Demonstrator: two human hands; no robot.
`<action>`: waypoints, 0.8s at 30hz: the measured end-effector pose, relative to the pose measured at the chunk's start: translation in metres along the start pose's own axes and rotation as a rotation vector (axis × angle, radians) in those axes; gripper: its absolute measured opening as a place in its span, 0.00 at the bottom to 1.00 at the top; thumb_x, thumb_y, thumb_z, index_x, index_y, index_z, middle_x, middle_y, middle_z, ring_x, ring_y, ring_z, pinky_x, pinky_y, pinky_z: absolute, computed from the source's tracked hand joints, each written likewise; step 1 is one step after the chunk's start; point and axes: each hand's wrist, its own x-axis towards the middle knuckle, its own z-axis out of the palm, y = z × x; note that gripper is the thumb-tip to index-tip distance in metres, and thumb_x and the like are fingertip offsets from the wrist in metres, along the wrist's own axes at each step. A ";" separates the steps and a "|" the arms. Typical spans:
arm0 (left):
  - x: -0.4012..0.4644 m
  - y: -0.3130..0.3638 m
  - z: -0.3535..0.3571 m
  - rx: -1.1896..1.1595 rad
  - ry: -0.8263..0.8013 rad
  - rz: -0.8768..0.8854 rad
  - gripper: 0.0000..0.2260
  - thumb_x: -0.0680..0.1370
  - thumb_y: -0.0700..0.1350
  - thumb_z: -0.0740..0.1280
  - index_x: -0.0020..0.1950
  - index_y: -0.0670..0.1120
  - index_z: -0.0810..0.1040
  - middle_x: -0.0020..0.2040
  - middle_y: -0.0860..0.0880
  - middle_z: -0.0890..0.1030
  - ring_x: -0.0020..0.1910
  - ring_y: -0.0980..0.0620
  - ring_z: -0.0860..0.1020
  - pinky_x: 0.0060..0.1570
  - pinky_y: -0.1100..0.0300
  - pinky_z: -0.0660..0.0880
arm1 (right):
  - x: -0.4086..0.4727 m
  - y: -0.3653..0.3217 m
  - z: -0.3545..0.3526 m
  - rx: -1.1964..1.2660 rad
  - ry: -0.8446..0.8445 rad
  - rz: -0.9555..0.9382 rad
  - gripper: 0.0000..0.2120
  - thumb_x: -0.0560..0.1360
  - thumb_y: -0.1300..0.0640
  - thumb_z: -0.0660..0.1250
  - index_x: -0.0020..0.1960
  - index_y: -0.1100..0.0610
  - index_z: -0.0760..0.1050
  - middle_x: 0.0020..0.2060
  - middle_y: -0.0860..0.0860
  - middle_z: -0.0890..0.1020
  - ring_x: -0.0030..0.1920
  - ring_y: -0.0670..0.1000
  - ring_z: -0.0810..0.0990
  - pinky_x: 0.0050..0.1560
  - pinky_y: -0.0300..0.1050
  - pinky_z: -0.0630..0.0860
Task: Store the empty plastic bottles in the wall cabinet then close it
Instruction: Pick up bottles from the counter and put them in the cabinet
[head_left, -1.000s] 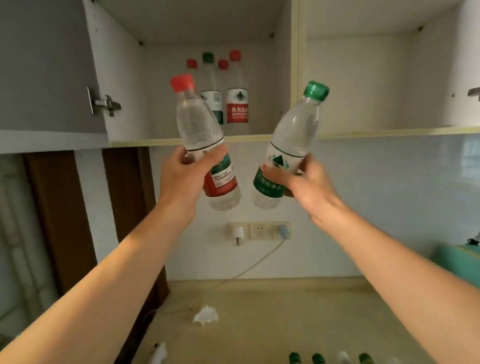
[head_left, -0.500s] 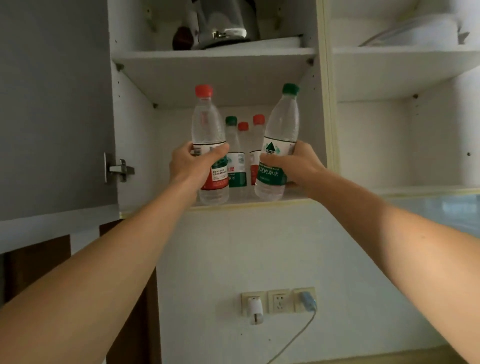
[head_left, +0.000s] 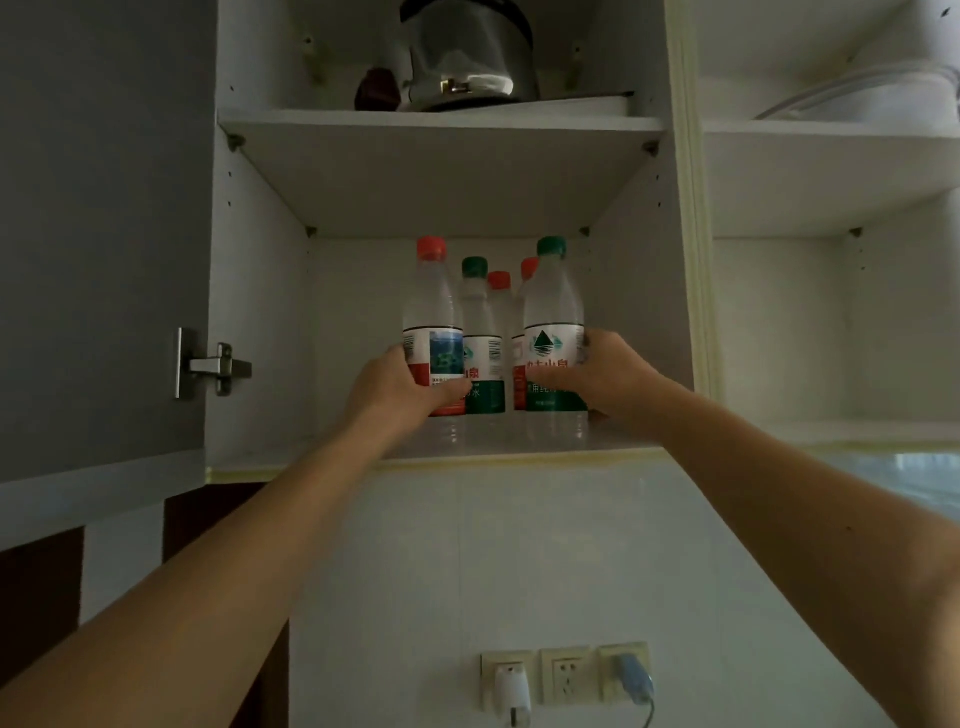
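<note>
Both bottles, airborne earlier, now stand on the cabinet's lower shelf (head_left: 613, 441), my left hand (head_left: 395, 387) gripping the red-capped bottle (head_left: 434, 332), my right hand (head_left: 610, 371) the green-capped bottle (head_left: 553, 322); release comes next.

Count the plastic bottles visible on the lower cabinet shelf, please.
5: red-capped bottle in the left hand, green-capped bottle in the right hand; three bottles behind. Others may be hidden.

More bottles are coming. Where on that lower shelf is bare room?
Bare shelf floor lies between the left wall and the red-capped bottle in the left hand. Only a narrow strip remains right of the green-capped bottle in the right hand. The middle is crowded.
</note>
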 end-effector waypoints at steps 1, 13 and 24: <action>0.002 0.001 0.002 0.009 -0.008 -0.004 0.26 0.74 0.55 0.76 0.69 0.48 0.74 0.60 0.49 0.82 0.55 0.50 0.81 0.55 0.53 0.78 | 0.002 0.000 -0.001 -0.003 -0.001 0.013 0.22 0.72 0.52 0.77 0.62 0.58 0.76 0.53 0.55 0.84 0.52 0.55 0.85 0.56 0.56 0.82; 0.026 -0.005 0.037 0.077 0.060 -0.036 0.25 0.73 0.58 0.75 0.65 0.47 0.79 0.58 0.47 0.84 0.54 0.48 0.82 0.56 0.53 0.79 | 0.039 0.022 0.020 -0.070 0.049 0.026 0.22 0.72 0.51 0.77 0.62 0.58 0.77 0.53 0.55 0.84 0.50 0.53 0.83 0.40 0.41 0.79; -0.004 0.004 0.038 0.089 0.210 -0.025 0.21 0.75 0.54 0.75 0.63 0.44 0.79 0.59 0.44 0.80 0.54 0.46 0.80 0.54 0.50 0.79 | -0.023 0.034 0.011 -0.182 0.182 -0.062 0.27 0.77 0.52 0.73 0.72 0.57 0.69 0.55 0.49 0.77 0.51 0.48 0.78 0.42 0.39 0.76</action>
